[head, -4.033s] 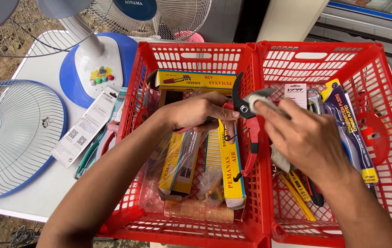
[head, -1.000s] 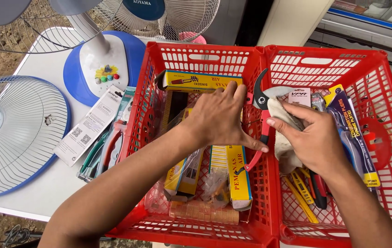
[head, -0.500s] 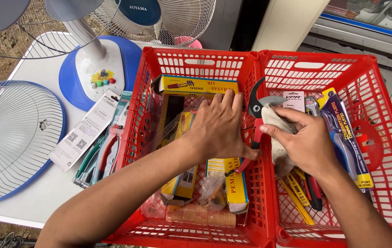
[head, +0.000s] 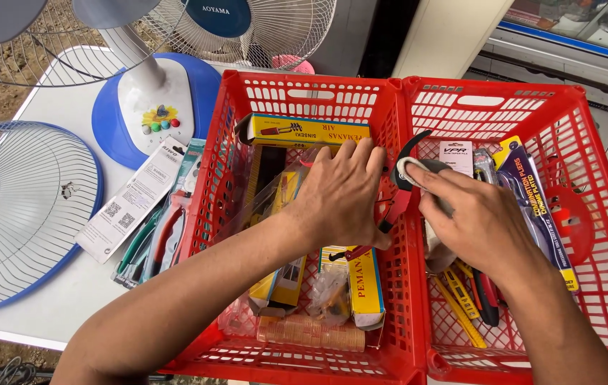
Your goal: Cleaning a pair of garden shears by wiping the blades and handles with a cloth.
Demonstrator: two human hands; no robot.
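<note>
Left hand (head: 343,196) lies palm-down in the left red basket (head: 229,125), fingers curled over a red-handled tool (head: 389,210) at the wall between the two baskets; it appears to grip the handles, though the palm hides the contact. Right hand (head: 478,221) is in the right red basket (head: 603,142), thumb and fingers closed on a pale cloth-like wad (head: 418,169) pressed to the tool's black curved jaw (head: 412,146). The tool straddles the divider, handles left, jaw right. My judgement: keep the left grip steady low on the handles, work the wad along the jaw, and lift clear of the yellow boxes (head: 365,281) beneath to avoid snagging.
</note>
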